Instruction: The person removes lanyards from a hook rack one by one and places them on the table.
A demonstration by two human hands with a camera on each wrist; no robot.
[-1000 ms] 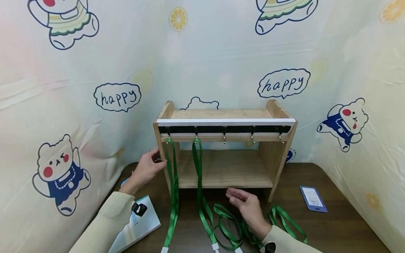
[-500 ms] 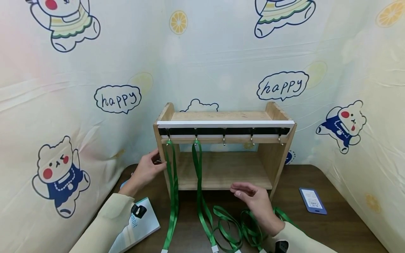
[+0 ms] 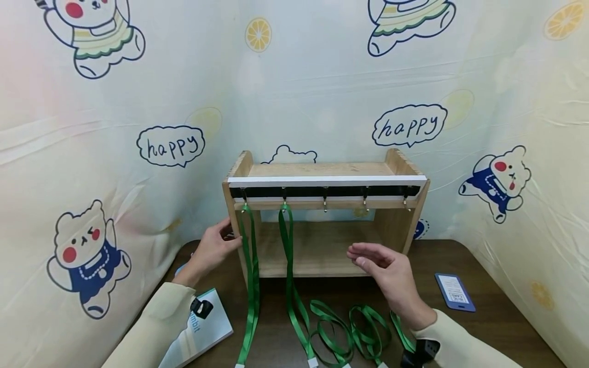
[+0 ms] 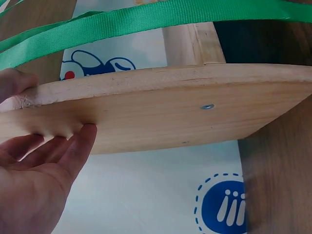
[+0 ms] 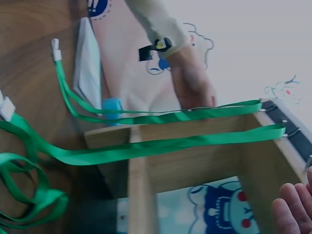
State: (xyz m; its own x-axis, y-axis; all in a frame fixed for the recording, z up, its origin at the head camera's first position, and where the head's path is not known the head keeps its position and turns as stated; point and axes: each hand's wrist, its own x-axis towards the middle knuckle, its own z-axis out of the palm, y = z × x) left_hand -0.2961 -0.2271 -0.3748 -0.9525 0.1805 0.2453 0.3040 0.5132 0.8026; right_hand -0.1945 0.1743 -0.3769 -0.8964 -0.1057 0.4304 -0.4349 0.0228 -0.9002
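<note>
A small wooden shelf (image 3: 322, 245) stands on the dark table, with a row of metal hooks on its black-and-white front strip (image 3: 299, 192). My left hand (image 3: 215, 245) grips its left side panel (image 4: 146, 117), thumb at the front edge and fingertips on the outer face. Green lanyards hang from the two leftmost hooks: one lanyard (image 3: 250, 276) beside my left hand, another lanyard (image 3: 287, 240) to its right. In front of the shelf's right half, my right hand (image 3: 391, 273) is raised with loosely bent fingers and nothing in it. Coiled green lanyards (image 3: 368, 332) lie below it.
A white-and-blue box (image 3: 204, 322) lies at the front left under the left forearm. A blue card holder (image 3: 454, 292) is on the table at the right. Behind the shelf hangs a printed cloth (image 3: 322, 76). Part of another lanyard (image 3: 402, 329) shows beside the right wrist.
My right hand has moved right and upward, away from above the coiled lanyards, which show more fully now. The left hand keeps its grip on the shelf's side.
</note>
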